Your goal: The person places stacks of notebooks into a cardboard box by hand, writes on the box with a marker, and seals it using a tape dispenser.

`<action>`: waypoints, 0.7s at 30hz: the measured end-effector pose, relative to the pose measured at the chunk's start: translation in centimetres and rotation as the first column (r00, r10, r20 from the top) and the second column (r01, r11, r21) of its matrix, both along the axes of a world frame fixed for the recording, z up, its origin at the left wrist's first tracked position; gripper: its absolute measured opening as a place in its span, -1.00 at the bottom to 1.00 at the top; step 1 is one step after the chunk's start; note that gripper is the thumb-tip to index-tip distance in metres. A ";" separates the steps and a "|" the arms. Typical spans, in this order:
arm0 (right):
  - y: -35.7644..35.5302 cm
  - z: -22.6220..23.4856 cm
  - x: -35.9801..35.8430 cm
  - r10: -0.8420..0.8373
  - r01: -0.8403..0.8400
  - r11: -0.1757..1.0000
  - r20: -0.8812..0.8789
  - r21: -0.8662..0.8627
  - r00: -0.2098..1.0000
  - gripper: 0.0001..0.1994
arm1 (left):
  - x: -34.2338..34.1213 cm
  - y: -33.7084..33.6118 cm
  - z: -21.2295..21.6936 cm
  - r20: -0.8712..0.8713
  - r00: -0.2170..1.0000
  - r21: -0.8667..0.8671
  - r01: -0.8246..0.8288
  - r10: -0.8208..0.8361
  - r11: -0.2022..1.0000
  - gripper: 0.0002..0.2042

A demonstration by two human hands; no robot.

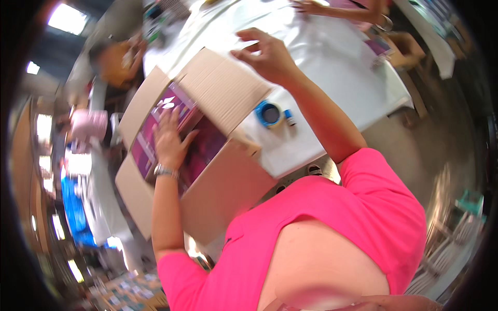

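An open cardboard box (225, 85) stands before me at the table's edge, its flaps folded outward. Purple glossy packages (142, 155) lie inside it. My left hand (171, 140) rests flat on them with its fingers spread, and a bracelet circles that wrist. Above the white table, just beyond the right flap, my right hand (267, 58) hangs in the air. Its fingers are bent but apart, and nothing shows between them. A blue-edged roll of tape (262, 115) lies on the table below my right forearm, beside a small blue-and-white item (289, 117).
A white-covered table (337, 88) stretches away to the right. Across it, another person's hand (310, 7) rests near the far edge. A blurred person in orange (116, 65) is at the far left. A brown carton (404, 49) stands beyond the table's right end.
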State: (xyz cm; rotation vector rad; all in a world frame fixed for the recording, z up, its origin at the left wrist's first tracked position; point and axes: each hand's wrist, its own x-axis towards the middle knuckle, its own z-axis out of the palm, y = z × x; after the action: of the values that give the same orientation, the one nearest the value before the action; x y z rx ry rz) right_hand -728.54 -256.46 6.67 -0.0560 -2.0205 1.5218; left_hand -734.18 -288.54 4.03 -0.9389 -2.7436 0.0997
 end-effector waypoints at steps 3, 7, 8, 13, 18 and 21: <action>14.2 -9.1 -0.4 -0.622 0.643 0.719 -0.169 0.264 0.765 -0.59 | -0.3 -0.9 -1.1 -0.092 0.995 -0.012 -0.027 0.026 1.000 -0.35; 35.0 -19.2 4.9 -0.777 0.900 -0.157 0.512 0.407 -0.367 -0.16 | -1.0 0.8 -1.8 -0.142 0.989 -0.045 -0.048 0.041 0.998 -0.35; 37.1 -20.3 5.4 -0.723 0.859 -0.265 0.499 0.439 -0.478 -0.16 | -0.8 1.0 -1.6 -0.138 0.989 -0.048 -0.055 0.048 0.997 -0.36; 44.7 -27.0 8.2 -0.681 0.944 0.270 0.655 -0.190 0.327 -0.25 | -1.2 0.7 -1.6 -0.127 0.991 -0.037 -0.042 0.037 0.998 -0.38; 31.7 -21.1 10.3 -0.686 0.866 0.450 0.535 -0.220 0.492 -0.41 | -0.8 1.8 1.8 0.546 0.758 0.780 -0.305 -0.356 0.547 -0.25; 23.2 -15.3 9.8 -0.345 0.452 0.729 0.295 -0.514 0.891 -0.31 | 2.8 10.8 3.8 0.452 0.721 0.882 -0.271 -0.526 0.386 -0.16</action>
State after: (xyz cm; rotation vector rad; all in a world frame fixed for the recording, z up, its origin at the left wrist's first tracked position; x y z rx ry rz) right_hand -718.77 -233.22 -8.62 -0.8505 -1.4566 1.8107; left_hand -731.35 -277.71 7.88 -0.8807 -2.4331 -2.0293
